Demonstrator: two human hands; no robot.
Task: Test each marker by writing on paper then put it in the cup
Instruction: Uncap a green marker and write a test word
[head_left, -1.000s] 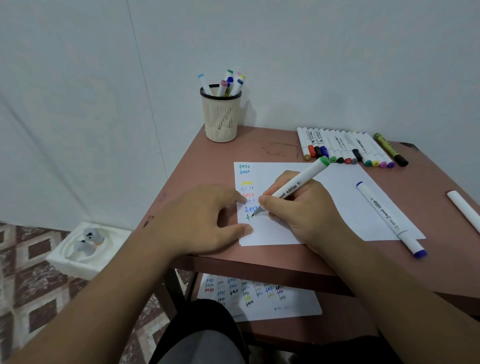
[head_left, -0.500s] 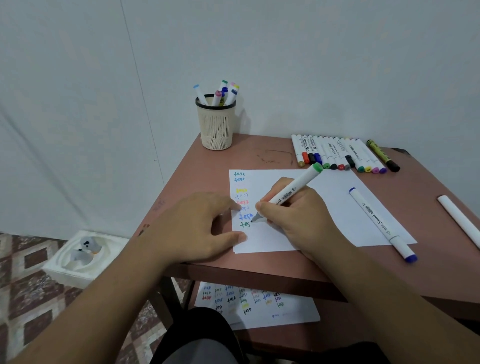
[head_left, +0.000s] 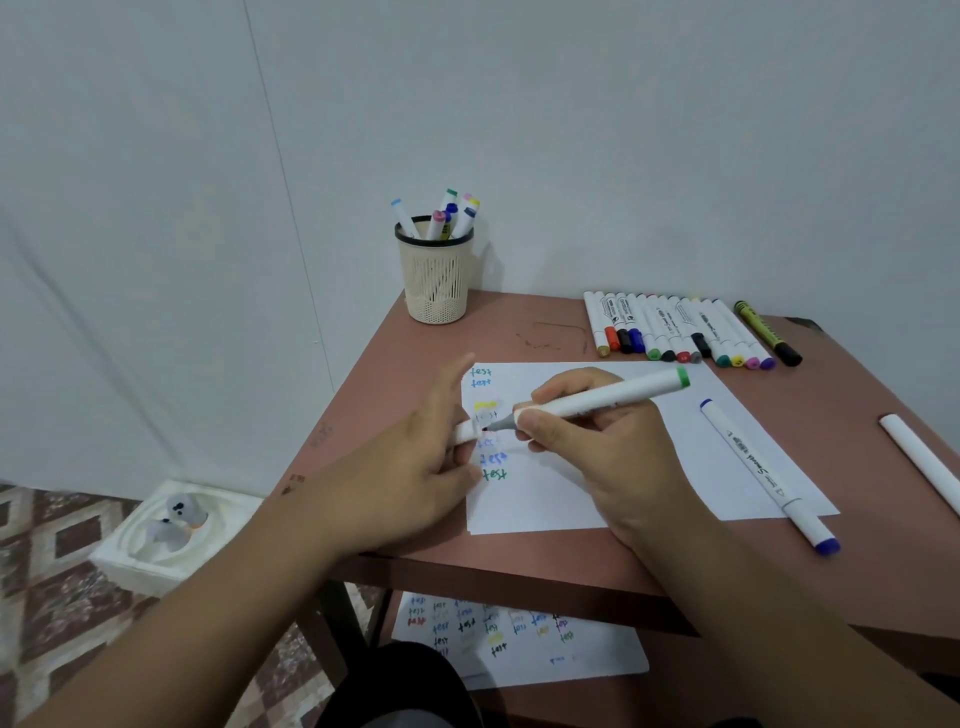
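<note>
Two hands above paper (head_left: 597, 467); right hand (head_left: 602, 447) grips green marker (head_left: 597, 402); left hand (head_left: 415, 473) pinches cap (head_left: 465, 432) near tip.

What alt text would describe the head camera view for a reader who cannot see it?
Above a sheet of paper, the right hand holds a green marker while the left hand brings its cap to the tip. A cup of markers stands behind.
</note>
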